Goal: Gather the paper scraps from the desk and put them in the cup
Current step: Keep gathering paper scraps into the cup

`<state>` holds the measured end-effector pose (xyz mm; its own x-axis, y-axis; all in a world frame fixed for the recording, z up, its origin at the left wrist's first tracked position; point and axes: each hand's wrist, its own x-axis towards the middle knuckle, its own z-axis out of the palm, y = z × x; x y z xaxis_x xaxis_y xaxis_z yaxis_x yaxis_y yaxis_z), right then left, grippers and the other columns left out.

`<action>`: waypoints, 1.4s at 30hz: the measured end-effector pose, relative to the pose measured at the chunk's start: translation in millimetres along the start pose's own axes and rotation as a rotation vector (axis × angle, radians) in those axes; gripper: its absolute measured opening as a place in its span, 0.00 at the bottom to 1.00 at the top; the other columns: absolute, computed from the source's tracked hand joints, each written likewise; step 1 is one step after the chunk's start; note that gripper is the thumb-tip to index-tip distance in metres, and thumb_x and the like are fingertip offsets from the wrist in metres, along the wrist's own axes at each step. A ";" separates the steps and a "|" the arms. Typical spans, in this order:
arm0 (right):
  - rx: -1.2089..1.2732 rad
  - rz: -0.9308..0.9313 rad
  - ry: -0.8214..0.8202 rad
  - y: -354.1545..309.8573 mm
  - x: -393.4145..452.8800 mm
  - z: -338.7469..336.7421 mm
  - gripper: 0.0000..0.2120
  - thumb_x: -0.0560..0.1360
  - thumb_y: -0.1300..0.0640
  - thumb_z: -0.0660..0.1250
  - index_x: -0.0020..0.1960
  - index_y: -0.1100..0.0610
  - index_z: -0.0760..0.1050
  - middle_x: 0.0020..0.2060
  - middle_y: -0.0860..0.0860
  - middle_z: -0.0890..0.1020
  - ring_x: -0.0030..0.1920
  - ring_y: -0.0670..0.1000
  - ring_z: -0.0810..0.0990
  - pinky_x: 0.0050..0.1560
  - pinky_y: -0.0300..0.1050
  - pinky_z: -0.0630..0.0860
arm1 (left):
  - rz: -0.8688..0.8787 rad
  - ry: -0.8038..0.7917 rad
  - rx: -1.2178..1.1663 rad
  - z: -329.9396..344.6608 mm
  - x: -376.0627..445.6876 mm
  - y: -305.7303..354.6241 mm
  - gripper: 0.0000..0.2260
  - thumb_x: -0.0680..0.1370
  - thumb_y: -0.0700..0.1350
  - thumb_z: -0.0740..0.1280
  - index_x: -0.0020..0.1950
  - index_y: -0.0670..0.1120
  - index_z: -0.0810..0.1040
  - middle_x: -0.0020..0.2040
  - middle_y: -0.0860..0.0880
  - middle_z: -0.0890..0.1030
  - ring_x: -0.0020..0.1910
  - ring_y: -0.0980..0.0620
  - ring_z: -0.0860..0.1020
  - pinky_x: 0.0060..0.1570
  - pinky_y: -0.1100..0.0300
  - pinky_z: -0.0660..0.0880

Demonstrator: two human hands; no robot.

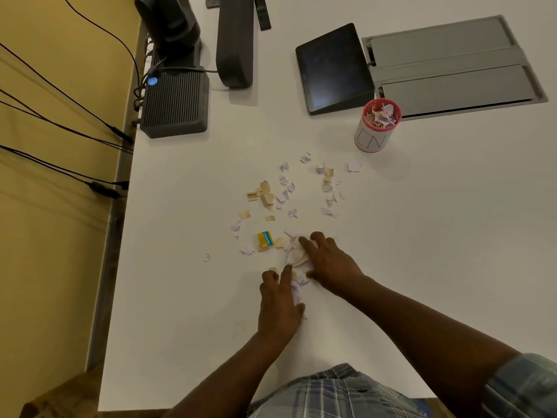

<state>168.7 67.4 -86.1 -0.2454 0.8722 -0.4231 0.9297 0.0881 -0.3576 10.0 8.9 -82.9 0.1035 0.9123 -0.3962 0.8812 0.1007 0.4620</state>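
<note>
Both hands lie palm-down on the white desk (422, 236), fingers loosely spread, pressing a small heap of scraps between them: the left hand (278, 303) covers pale lilac pieces, the right hand (328, 260) rests on white and tan ones. Farther away, torn paper scraps (283, 196) in white, lilac and tan lie scattered, with one yellow-and-blue piece (265, 239) to the left. The red-rimmed cup (373, 134), already holding scraps, stands far right.
</note>
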 end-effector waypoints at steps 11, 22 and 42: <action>-0.288 -0.382 0.032 -6.6 -23.3 -1.7 0.14 0.80 0.59 0.56 0.64 0.61 0.68 0.58 0.59 0.72 0.54 0.57 0.73 0.39 0.50 0.77 | 0.137 0.037 -0.070 -7.0 8.4 0.3 0.14 0.81 0.46 0.60 0.66 0.46 0.71 0.64 0.50 0.72 0.60 0.56 0.72 0.52 0.76 0.64; 0.108 0.045 0.177 7.6 -34.0 1.0 0.11 0.78 0.60 0.60 0.56 0.57 0.79 0.50 0.54 0.79 0.51 0.55 0.78 0.47 0.48 0.75 | 0.173 0.110 -0.044 -16.0 27.8 5.0 0.05 0.75 0.36 0.66 0.45 0.40 0.82 0.45 0.44 0.80 0.45 0.48 0.77 0.43 0.62 0.71; 0.409 0.431 0.738 129.1 89.4 -235.8 0.10 0.73 0.53 0.70 0.46 0.60 0.83 0.42 0.56 0.85 0.42 0.51 0.83 0.45 0.41 0.78 | -0.178 -0.029 -0.615 -58.4 90.4 47.1 0.05 0.69 0.43 0.76 0.42 0.49 0.84 0.40 0.50 0.84 0.39 0.53 0.82 0.38 0.70 0.76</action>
<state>331.6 270.2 26.2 0.4625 0.8866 -0.0037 0.6969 -0.3661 -0.6167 33.9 119.3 -50.6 0.0003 0.8506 -0.5259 0.4612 0.4665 0.7548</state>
